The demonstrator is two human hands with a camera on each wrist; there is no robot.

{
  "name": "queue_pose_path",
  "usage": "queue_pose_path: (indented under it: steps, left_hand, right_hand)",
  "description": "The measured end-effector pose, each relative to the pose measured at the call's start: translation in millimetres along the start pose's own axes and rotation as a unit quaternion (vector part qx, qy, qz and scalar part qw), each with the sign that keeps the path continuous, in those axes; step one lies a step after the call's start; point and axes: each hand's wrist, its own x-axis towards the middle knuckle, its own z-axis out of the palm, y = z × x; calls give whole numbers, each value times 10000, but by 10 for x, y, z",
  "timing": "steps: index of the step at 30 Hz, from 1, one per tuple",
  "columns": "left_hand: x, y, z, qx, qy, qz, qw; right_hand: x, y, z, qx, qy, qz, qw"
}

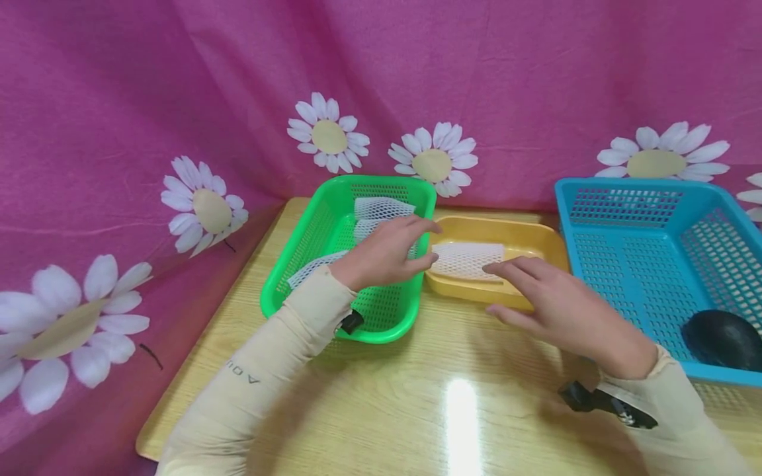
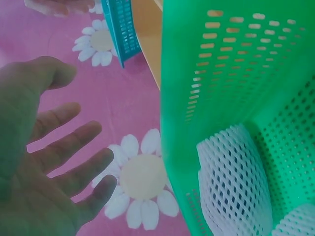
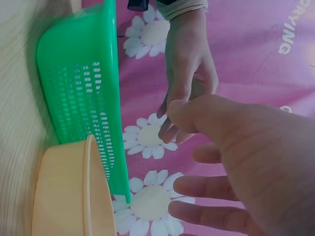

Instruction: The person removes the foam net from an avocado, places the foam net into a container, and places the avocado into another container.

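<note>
Both hands hover with fingers spread, gripping nothing: the left hand (image 1: 383, 254) above the green basket (image 1: 309, 254), the right hand (image 1: 559, 307) beside the yellow tray (image 1: 530, 241). One white foam net (image 1: 467, 260) lies flat in that tray, between their fingertips.

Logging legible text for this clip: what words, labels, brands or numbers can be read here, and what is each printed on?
"AOU": small dark letters on the left sleeve, seen upside down in the head view; the reading is uncertain and may be cut off.
"RYING": white letters on the pink backdrop cloth in the right wrist view, cut off at the picture's edge.
No readable text on the green basket, yellow tray or blue basket.
</note>
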Motion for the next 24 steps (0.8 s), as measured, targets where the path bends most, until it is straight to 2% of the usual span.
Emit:
queue_pose_path:
  steps: [9,18,24]
  left_hand:
    - [-121,-177,-73,-209,260,-190,9993]
    - [-154,-309,-26,-312,210,-374,9986]
    - [-188,-418,7,-361,95,-675,9970]
  right_hand:
    - [85,-89,60,195,-166,150,9996]
    - [55,-33,105,202,-86,86,9997]
    - [63,-11,62,197,-149,143,9996]
